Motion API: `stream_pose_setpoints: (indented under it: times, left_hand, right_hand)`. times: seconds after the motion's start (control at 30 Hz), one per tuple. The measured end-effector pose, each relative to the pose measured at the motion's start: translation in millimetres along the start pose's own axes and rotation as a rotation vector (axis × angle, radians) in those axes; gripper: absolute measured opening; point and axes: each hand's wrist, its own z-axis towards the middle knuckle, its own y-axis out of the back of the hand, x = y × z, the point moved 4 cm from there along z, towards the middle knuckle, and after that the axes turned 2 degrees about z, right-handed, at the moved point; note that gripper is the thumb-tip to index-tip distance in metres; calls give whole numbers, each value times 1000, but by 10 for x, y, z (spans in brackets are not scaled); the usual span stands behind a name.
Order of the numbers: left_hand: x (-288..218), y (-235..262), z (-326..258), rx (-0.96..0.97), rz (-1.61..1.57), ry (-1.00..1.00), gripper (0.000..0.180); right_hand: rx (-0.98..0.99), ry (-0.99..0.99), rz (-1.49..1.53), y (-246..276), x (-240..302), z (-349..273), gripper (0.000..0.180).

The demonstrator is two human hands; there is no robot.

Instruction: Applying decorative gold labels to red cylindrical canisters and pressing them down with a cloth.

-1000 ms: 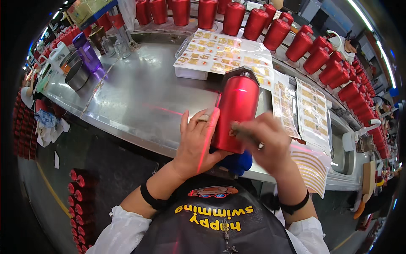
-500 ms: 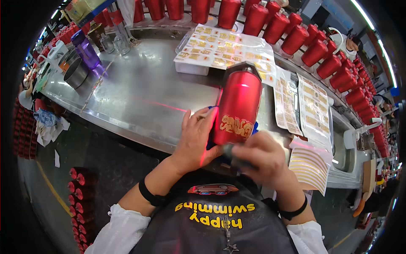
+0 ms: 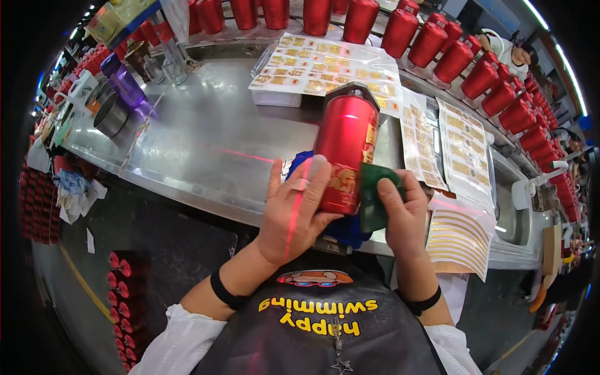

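At a steel desk, a worker's left hand cups the left flank of a red bottle, fingers on its wall and thumb by its base. Should that grip slacken, the round body could roll or twist, with the blue cloth beside it perhaps slipping too. The bottle sits at mid-desk, below a gold-printed sheet, apparently laid on its side. Its long axis runs near to far, leaning slightly right: the base faces the worker, the neck points away toward a black stand. Gold patterns mark the lower wall; too hard or crooked a stroke could wrinkle, shift or tear them. At right, a green card overlaps the bottle's edge, its pressure impossible to tell. The right hand pinches it between thumb and fingers; a tilted corner could scratch the red finish.
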Motion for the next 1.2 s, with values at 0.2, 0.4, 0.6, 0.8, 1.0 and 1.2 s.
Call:
stream_pose_setpoints:
  times: [0.2, 0.4, 0.6, 0.8, 1.0, 1.2]
  left_hand:
    - [-100, 82, 16, 102, 99, 13, 82]
    - [89, -84, -61, 101, -18, 28, 82]
    - [-14, 20, 78, 59, -33, 102, 84]
    - [224, -107, -86, 222, -94, 99, 92]
    - [114, -26, 10, 116, -26, 28, 88]
    - [74, 86, 158, 24, -298, 28, 68]
  right_hand:
    - [-76, -8, 51, 98, -129, -21, 16]
    - [-54, 30, -101, 145, -238, 1, 17]
    - [-41, 59, -14, 11, -44, -51, 15]
    - [-121, -4, -28, 254, -254, -37, 18]
    - [-8, 244, -338, 328, 135, 77, 23]
    - [179, 232, -535, 271, 362, 487, 25]
